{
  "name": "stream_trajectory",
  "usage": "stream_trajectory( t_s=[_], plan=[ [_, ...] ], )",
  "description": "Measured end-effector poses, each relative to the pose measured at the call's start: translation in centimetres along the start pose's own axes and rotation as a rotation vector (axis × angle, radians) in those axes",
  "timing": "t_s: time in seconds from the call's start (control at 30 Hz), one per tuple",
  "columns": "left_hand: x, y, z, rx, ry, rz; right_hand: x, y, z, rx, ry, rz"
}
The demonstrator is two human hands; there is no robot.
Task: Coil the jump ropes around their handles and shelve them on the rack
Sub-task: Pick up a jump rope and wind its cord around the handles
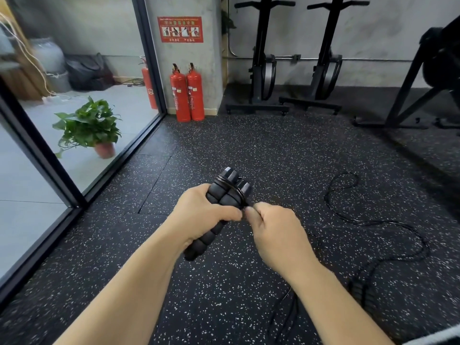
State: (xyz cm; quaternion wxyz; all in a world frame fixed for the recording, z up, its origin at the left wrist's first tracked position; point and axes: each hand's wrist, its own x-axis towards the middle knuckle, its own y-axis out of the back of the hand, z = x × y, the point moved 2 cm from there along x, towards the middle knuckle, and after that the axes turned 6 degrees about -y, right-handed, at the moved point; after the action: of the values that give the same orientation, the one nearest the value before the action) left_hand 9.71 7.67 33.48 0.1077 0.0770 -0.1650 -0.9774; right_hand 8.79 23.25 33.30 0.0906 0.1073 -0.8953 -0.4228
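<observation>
Jump rope: 2 black foam handles (225, 195) held side by side, off the floor, centre of view. Left hand (201, 215) closed round both handles at mid-length, fingers curled. Right hand (276, 230) closed, pinching the cord just beside the handles, its fingertips at or touching the left thumb. A few wraps (232, 188) sit near the handles' top end; lower part of handles bare. Rest of the cord (388, 222) lies loose on the speckled floor (273, 145) to the right, in open bends, partly hidden by the right forearm. Rack not identified in view.

Status, est.: coiling at early stage; most of the cord not yet wound.

Risks:
1. Wraps bunched close to the top caps. If tension drops, turns may slide off the end & the coil unravels.
2. Loose cord drawn in from the floor could kink or snag, poss. on the dark object (359, 292) low right. Object blurred; may be a 2nd rope, cannot confirm.
3. Left grip covers mid-handles. Wraps working downward will meet the fingers, req. a regrip; handles could splay apart at that point.
4. Cord end left untucked at finish: coil likely springs open on the shelf.

Also present: red extinguishers (187, 93), potted plant (89, 125) behind glass, exercise machines (263, 70) at back wall.
</observation>
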Motion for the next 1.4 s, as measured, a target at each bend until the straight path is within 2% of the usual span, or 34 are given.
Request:
stream_trajectory(
  t_s=[0.17, 0.33, 0.43, 0.5, 0.63, 0.73, 0.9, 1.03, 1.1, 1.23, 1.4],
  plan=[
    [0.5, 1.3, -0.9, 0.333, 0.029, 0.102, -1.7, 0.4, -1.4, -0.379, 0.083, 0.014],
    [-0.1, 1.5, 0.4, 0.838, -0.01, 0.172, -2.4, 2.1, -3.2, -0.494, 0.218, 0.079],
    [-0.7, 0.2, 1.0, 1.042, -0.055, 0.075, -1.4, 2.7, -3.4, -0.548, 0.279, 0.209],
    [-1.2, -1.2, 1.5, 1.176, -0.15, 0.004, -0.6, 3.2, -3.2, -0.516, 0.309, 0.317],
    [-2.3, -3.4, 1.9, 1.361, -0.322, -0.175, 0.6, 3.7, -1.5, -0.492, 0.391, 0.318],
    [-2.9, -4.0, 2.2, 1.395, -0.408, -0.25, 1.3, 4.3, -0.2, -0.454, 0.355, 0.225],
    [-3.5, -3.9, 3.2, 1.391, -0.447, -0.318, 1.5, 5.0, 0.9, -0.272, 0.33, 0.219],
    [-4.1, -4.5, 3.5, 1.354, -0.51, -0.388, 1.8, 4.6, 1.4, -0.162, 0.292, 0.146],
    [-4.2, -4.4, 3.7, 1.308, -0.546, -0.396, 2.0, 4.3, 2.0, -0.045, 0.246, 0.068],
    [-4.4, -3.8, 4.1, 1.171, -0.592, -0.403, 2.1, 4.0, 3.0, 0.369, 0.063, -0.161],
    [-4.3, -4.0, 3.7, 0.936, -0.59, -0.439, 1.7, 3.4, 3.3, 0.517, -0.078, -0.327]
  ],
)
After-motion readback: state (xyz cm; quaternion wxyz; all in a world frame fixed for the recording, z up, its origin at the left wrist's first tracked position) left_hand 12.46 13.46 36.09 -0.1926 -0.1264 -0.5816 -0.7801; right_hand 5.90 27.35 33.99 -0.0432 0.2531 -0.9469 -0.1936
